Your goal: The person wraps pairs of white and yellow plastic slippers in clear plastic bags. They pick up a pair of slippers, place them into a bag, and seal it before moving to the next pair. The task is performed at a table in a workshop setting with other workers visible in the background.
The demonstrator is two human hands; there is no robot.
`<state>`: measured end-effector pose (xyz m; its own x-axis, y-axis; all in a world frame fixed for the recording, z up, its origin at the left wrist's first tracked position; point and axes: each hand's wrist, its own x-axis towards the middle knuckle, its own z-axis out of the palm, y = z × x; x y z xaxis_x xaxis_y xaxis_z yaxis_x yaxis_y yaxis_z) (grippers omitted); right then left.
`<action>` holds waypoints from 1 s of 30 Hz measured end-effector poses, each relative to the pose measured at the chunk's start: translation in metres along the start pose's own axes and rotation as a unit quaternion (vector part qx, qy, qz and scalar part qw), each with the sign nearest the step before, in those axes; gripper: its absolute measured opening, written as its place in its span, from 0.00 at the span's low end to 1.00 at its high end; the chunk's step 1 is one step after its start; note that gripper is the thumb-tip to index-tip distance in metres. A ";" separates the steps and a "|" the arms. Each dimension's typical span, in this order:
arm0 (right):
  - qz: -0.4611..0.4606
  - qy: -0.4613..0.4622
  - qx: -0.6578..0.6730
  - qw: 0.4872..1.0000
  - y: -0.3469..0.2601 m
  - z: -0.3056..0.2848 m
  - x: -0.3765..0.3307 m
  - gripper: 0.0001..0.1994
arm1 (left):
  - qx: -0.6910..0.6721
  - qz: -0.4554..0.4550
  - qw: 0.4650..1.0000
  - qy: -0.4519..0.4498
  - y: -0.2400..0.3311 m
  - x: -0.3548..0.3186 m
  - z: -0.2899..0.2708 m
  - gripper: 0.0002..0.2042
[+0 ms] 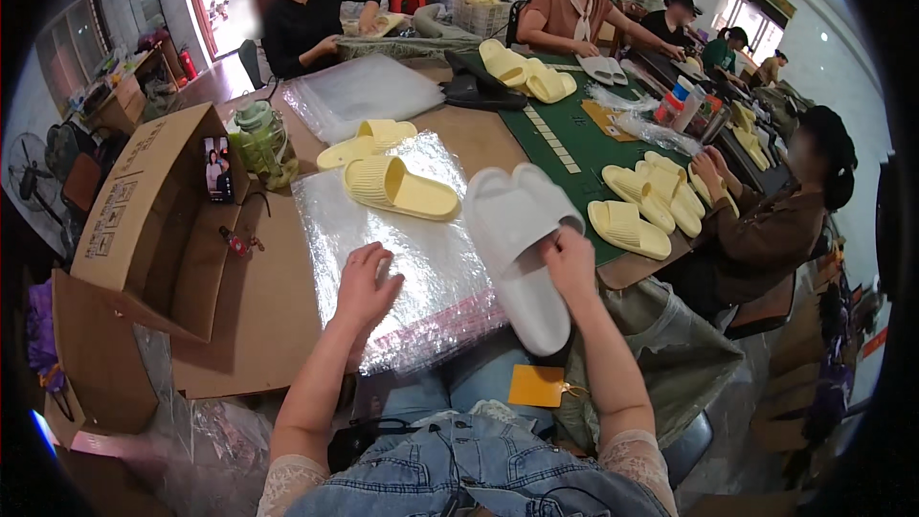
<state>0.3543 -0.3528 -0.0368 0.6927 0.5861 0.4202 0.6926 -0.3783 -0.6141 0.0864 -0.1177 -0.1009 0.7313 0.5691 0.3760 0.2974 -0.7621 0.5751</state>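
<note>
Right hand (567, 260) clamped around a pair of white slides (522, 239), fingers curled over the strap, soles pressed together, toes pointing away, heels down toward the lap. Pair held just past the right edge of a stack of clear bags (412, 249), partly overlapping it. Left hand (364, 289) spread flat on the bags, fingers slightly bent, pressing the top sheet, holding nothing. Bags lying on a flat sheet of cardboard (258, 325) at the near edge of the table.

On the far part of the bags, one yellow slide (400, 187) resting on its sole; two more yellow slides (369, 142) just behind it, touching each other. Left of these, a green jug (260, 139), and beside it a phone (217, 168) propped against an open carton (144, 201). Keys (239, 242) on the cardboard near the carton. To the right, a green mat (565, 139) with more yellow slides (641, 206) scattered over it. Orange tag (536, 385) lying low by the lap. Other people seated around the table, their hands busy with slides, well apart from the white pair.
</note>
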 end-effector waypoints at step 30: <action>-0.158 -0.090 0.176 0.968 -0.017 -0.004 -0.081 0.14 | 0.046 0.007 0.999 0.019 0.065 -0.029 -0.011 0.10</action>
<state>0.2871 -0.3965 -0.0581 0.3899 0.7597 0.5204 0.7311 0.0882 -0.6765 0.0781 -0.1802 -0.0665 0.7124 0.5678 0.4124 0.3432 -0.7945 0.5010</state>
